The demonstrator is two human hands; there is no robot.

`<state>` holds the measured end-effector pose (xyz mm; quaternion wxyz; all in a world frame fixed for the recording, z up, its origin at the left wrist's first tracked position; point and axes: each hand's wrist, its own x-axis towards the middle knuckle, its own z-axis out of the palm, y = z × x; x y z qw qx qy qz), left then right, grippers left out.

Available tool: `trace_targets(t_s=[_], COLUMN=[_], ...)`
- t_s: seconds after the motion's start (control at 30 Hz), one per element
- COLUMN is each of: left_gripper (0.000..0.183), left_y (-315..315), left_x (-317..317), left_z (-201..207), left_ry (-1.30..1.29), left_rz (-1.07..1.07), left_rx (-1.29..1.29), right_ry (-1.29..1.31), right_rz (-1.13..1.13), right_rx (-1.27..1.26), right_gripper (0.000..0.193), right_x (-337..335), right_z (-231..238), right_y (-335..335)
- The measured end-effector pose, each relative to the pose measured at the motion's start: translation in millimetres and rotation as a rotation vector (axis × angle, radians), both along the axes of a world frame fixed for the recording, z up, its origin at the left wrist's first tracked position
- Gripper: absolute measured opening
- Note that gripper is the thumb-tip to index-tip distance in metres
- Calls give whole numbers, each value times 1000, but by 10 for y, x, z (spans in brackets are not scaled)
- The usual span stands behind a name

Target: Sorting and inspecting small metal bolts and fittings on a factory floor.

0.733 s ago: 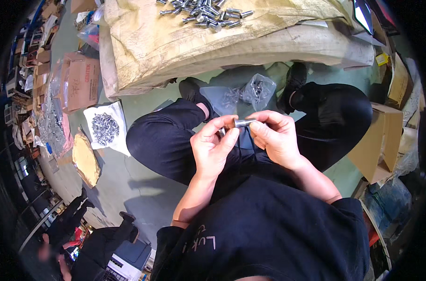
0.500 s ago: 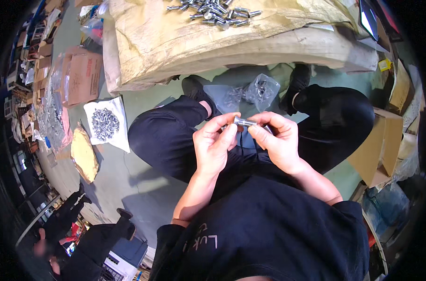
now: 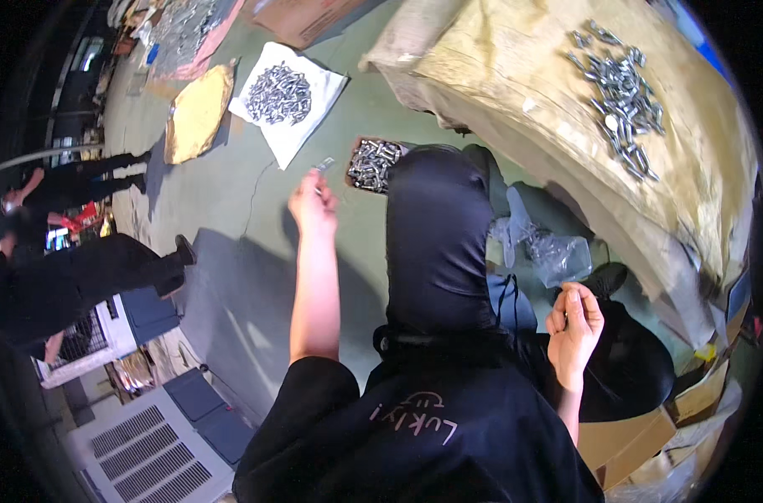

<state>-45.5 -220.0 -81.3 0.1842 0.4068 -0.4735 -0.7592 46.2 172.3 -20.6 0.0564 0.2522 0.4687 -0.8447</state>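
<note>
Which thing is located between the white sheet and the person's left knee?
A brown open box filled with metal parts sits there on the floor, as the head view shows.

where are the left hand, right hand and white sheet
Left hand (image 3: 314, 205): head view, middle of the hand
Right hand (image 3: 576, 329): head view, middle of the hand
White sheet (image 3: 293, 141): head view, bare lower part

The metal parts (image 3: 373, 165) are silver, the sheet (image 3: 291, 144) white, the cover (image 3: 516, 63) yellowish, the floor (image 3: 363, 230) grey-green.
</note>
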Motion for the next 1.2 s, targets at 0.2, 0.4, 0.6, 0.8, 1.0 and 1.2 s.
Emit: trace_targets(t_s=[0.2,0.4,0.6,0.8,1.0,1.2], left_gripper=[14,23,54,66,69,68], left_y=[-210,-395,287,1700,2165,2425], left_x=[-115,69,497,527,345,323], left_z=[-1135,-1101,375,1143,1066,998], left_ry=[-211,-164,147,337,525,616], left_rz=[124,24,-373,-1347,-1607,-1700], left_rx=[127,269,-176,-634,-774,-884], right_ry=[-71,-127,-96,98,46,71], right_rz=[94,68,205,381,354,177], right_rx=[71,70,22,109,329,178], right_gripper=[13,10,10,13,8,12], right_x=[-86,-151,-144,-116,-87,33], right_z=[59,15,68,228,269,130], right_y=[-164,-280,-401,-470,-291,-69])
